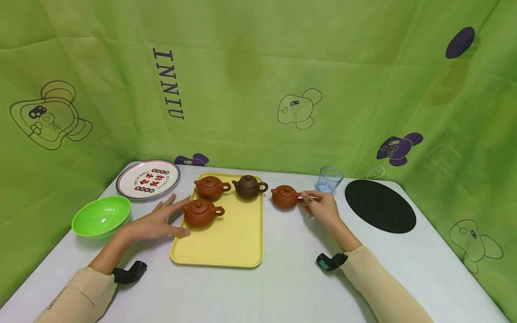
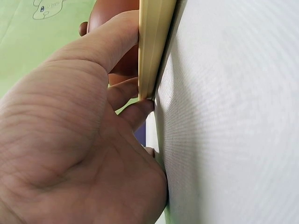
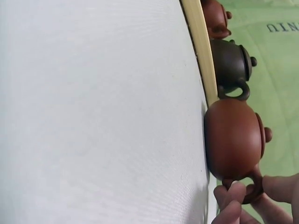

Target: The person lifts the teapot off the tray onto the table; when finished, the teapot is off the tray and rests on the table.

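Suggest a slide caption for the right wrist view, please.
Right hand gripping a reddish-brown teapot by its handle, with a dark teapot on the yellow tray beyond.

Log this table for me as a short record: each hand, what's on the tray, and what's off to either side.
Left hand: the left hand is at the left rim of the yellow tray
Right hand: the right hand pinches the rightmost red-brown teapot by its handle
On tray: front red-brown teapot, back red-brown teapot, dark brown teapot
Right of tray: rightmost red-brown teapot, blue glass, black oval mat
Left of tray: green bowl, white plate
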Available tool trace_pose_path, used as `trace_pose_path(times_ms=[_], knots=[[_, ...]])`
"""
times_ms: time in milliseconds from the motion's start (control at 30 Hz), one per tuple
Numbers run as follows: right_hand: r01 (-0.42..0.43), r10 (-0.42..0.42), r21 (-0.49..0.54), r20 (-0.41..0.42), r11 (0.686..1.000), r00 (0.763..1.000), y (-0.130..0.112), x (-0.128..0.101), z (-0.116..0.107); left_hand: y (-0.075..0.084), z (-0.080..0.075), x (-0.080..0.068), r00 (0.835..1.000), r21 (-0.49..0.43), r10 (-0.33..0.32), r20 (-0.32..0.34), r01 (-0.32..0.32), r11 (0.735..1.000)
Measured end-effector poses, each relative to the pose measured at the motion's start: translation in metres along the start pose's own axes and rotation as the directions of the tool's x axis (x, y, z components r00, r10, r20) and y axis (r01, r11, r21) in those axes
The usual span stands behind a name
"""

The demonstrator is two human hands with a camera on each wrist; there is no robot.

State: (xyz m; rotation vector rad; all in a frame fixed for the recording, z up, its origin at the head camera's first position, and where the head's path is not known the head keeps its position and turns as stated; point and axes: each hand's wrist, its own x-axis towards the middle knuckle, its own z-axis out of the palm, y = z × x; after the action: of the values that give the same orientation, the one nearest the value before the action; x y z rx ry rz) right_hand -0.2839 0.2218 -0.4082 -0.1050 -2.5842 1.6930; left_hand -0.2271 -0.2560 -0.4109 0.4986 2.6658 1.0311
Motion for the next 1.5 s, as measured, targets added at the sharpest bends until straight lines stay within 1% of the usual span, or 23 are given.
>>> trace_pose_path(times_ms=[333, 667, 867, 967, 1033, 1167, 1233, 1333, 1500], knots=[[-0.023, 0.023, 0.017, -0.026, 1.0, 0.999, 0.0, 0.006, 0.002, 0.0, 0.0, 0.001, 1.0, -0.002, 0.01, -0.002, -0.01, 1.0], [-0.022, 0.022, 0.012, 0.0, 1.0, 1.0, -0.002, 0.005, 0.0, 0.002, -0.001, 0.001, 1.0, 0.007, 0.006, -0.002, -0.006, 1.0], [0.022, -0.022, -0.017, 0.012, 1.0, 1.0, -0.003, 0.004, -0.002, 0.003, -0.001, 0.0, 1.0, 0.007, 0.001, 0.0, -0.001, 1.0], [0.069, -0.07, -0.075, -0.004, 0.995, 0.998, -0.003, 0.003, -0.003, 0.004, -0.001, 0.0, 1.0, 0.009, -0.003, 0.001, 0.003, 1.0], [0.109, -0.112, -0.127, -0.011, 0.986, 0.994, -0.005, 0.001, -0.005, 0.005, 0.0, 0.0, 1.0, 0.009, -0.006, 0.003, 0.006, 1.0], [0.183, -0.194, -0.235, -0.024, 0.955, 0.981, -0.011, -0.003, -0.01, 0.005, -0.001, 0.0, 1.0, 0.008, -0.006, 0.004, 0.006, 1.0], [0.212, -0.225, -0.268, -0.021, 0.94, 0.974, -0.015, -0.004, -0.012, 0.006, -0.001, 0.0, 1.0, 0.009, -0.004, 0.004, 0.004, 1.0], [0.241, -0.254, -0.263, -0.014, 0.934, 0.967, -0.021, -0.005, -0.014, 0.005, -0.001, -0.001, 1.0, 0.015, -0.006, 0.003, 0.006, 1.0], [0.273, -0.271, -0.158, 0.04, 0.949, 0.962, -0.03, -0.009, -0.012, 0.004, 0.0, -0.001, 1.0, 0.015, -0.015, 0.002, 0.015, 1.0]])
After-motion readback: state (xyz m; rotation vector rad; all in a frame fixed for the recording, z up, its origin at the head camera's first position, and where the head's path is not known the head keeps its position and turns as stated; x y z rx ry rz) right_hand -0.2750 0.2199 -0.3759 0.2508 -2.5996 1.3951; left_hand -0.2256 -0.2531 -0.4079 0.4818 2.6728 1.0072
